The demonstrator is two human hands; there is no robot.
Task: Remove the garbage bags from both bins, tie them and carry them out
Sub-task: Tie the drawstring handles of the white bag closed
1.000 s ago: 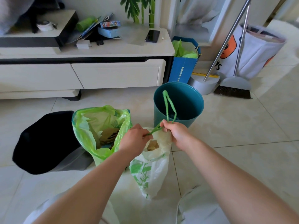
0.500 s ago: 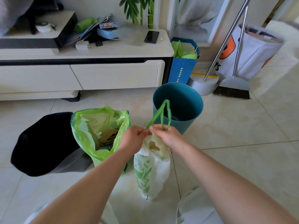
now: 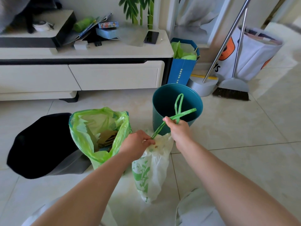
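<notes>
A white garbage bag (image 3: 151, 170) with green leaf print stands on the floor in front of me. My left hand (image 3: 138, 144) pinches its gathered neck. My right hand (image 3: 177, 128) grips the bag's green drawstring (image 3: 178, 111), pulled taut up and to the right, with two loops sticking out above the fist. Behind them stands an empty teal bin (image 3: 177, 101). To the left, an open green garbage bag (image 3: 99, 134) full of paper waste sits upright, and a black bin (image 3: 42, 145) lies tilted on its side beside it.
A low white TV cabinet (image 3: 84, 75) runs along the wall with clutter and a phone (image 3: 151, 37) on top. A blue paper bag (image 3: 184, 66), a broom (image 3: 234, 85) with dustpan and a large white bag (image 3: 250, 53) stand at the back right. Tiled floor lies to the right.
My right hand has pulled the green drawstring up and away to the right, cinching the white bag's neck. My left hand stays at the neck.
</notes>
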